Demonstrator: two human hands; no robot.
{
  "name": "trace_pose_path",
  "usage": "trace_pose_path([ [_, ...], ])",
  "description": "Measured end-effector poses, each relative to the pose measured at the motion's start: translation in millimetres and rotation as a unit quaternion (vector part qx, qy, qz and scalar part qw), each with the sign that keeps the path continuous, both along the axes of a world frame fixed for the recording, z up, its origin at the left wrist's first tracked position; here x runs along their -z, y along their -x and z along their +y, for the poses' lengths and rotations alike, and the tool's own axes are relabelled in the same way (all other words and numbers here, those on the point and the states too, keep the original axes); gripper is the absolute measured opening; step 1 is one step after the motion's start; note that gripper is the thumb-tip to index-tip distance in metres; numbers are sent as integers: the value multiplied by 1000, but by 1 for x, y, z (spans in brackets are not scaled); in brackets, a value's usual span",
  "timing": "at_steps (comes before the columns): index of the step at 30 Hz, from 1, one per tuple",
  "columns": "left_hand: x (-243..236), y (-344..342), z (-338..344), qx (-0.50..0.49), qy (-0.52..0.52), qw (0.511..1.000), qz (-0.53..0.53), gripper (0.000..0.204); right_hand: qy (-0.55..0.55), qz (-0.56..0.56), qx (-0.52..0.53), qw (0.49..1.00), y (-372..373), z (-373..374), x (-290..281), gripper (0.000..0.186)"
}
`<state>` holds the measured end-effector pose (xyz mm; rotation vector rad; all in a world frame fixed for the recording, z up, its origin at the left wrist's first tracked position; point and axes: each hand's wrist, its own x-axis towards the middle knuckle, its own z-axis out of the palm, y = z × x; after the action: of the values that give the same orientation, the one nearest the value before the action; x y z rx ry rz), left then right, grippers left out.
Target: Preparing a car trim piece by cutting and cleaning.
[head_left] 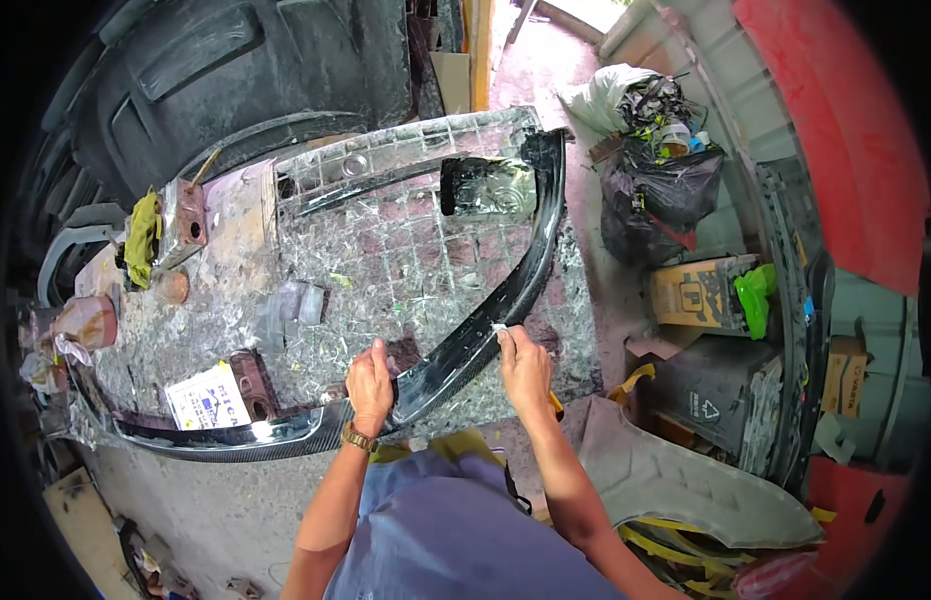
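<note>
A long, curved, glossy black carbon-fibre car body part (pixel 466 347) lies across the worktable, sweeping from the far right corner round to the near left. My left hand (pixel 370 385), with a watch at the wrist, is closed round its near edge, thumb pointing up. On the inner face of the right-hand stretch, my right hand (pixel 526 372) is closed in a pinch. A small pale bit shows at its fingertips, too small to name. A black and silvery shallow tray (pixel 489 187) lies inside the curve.
The scuffed worktable (pixel 426 250) carries a white printed sheet (pixel 208 398), a clear plastic cup (pixel 308 304) and a metal box (pixel 183 222) with a yellow-green cloth (pixel 143 240). Right of it stand a black rubbish bag (pixel 666 195), a cardboard box (pixel 701 292) and a grey fender (pixel 676 465).
</note>
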<state>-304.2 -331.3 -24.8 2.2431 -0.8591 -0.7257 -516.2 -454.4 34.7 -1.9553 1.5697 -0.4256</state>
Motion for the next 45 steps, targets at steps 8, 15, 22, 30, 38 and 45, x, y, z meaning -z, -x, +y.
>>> trace_pose_path([
  [8, 3, 1, 0, -7, 6, 1000, -6, 72, 0, 25, -3, 1000, 2, 6, 1, 29],
  [15, -3, 0, -2, -2, 19, 1000, 5, 70, 14, 28, -5, 999, 1, 4, 0, 27],
  [22, -1, -1, 2, -14, -24, 1000, 5, 64, -8, 7, -32, 999, 3, 13, -1, 28],
  [30, -12, 0, -2, 1, -11, 1000, 7, 65, -11, 29, -14, 999, -1, 22, -2, 27],
  [38, -11, 2, -1, 3, -9, 1000, -10, 62, 5, -4, -41, 999, 0, 37, 4, 25],
  [45, -8, -1, -1, 8, 1, 1000, -5, 61, -9, 45, -35, 998, -7, 39, 0, 26],
])
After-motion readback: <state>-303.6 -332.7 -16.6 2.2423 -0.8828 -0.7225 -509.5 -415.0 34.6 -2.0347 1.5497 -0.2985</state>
